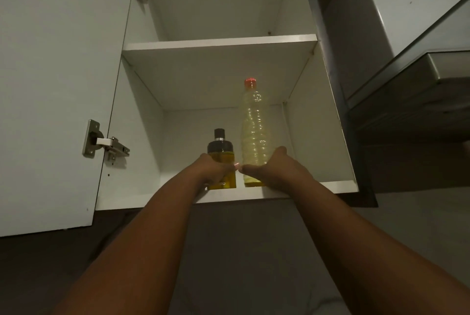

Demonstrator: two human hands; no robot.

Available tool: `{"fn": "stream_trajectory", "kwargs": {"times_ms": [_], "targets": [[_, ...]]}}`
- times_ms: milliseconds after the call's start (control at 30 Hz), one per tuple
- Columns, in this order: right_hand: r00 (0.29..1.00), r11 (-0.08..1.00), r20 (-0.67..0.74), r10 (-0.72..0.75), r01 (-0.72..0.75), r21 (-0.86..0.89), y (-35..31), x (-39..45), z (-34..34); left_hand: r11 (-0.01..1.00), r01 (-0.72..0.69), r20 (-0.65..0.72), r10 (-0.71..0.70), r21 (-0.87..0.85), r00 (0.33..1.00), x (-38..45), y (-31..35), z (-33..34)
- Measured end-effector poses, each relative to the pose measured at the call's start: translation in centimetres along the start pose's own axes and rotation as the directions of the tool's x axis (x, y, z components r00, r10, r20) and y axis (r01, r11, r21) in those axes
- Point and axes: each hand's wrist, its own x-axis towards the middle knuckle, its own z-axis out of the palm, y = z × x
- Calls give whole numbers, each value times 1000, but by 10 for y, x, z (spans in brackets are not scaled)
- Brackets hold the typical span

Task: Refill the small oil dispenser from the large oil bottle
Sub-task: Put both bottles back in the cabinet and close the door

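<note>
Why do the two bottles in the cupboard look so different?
The tall clear ribbed plastic bottle stands much higher than the short square glass dispenser. The tall bottle has a red cap; the dispenser has a dark cap. The tall bottle's oil looks pale yellow, the dispenser's a deeper gold. The left hand grips the dispenser, the right hand the tall bottle. Both stand upright, side by side, on the white shelf.

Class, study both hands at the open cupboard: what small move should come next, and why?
Probably lift both bottles off the bottom shelf. The left hand already grips the small oil dispenser, the right hand the large oil bottle; both stand upright, caps on, inside the cupboard.
</note>
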Motion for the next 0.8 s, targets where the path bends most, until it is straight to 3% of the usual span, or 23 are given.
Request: {"fn": "stream_trajectory", "kwargs": {"times_ms": [167,267,367,467,533,800], "targets": [[998,995,-20,63,-65,-79,2,4,2,999,49,-95,-50,-14,994,-1,1,7],[996,996,-63,60,-63,-60,2,3,4,993,-57,-226,33,-104,974,-8,0,12],[975,994,-221,-31,6,-112,1,-5,5,977,-140,-411,194,158,891,-17,2,15],[912,960,-356,-204,116,-253,1,-13,6,859,-114,-343,317,499,884,-21,4,21],[889,935,-365,-275,160,-315,1,-18,7,787,-118,-290,356,605,888,-21,5,23],[917,873,-230,-325,197,-445,12,-46,9,688,-282,-152,498,669,854,-34,-4,26]]}}
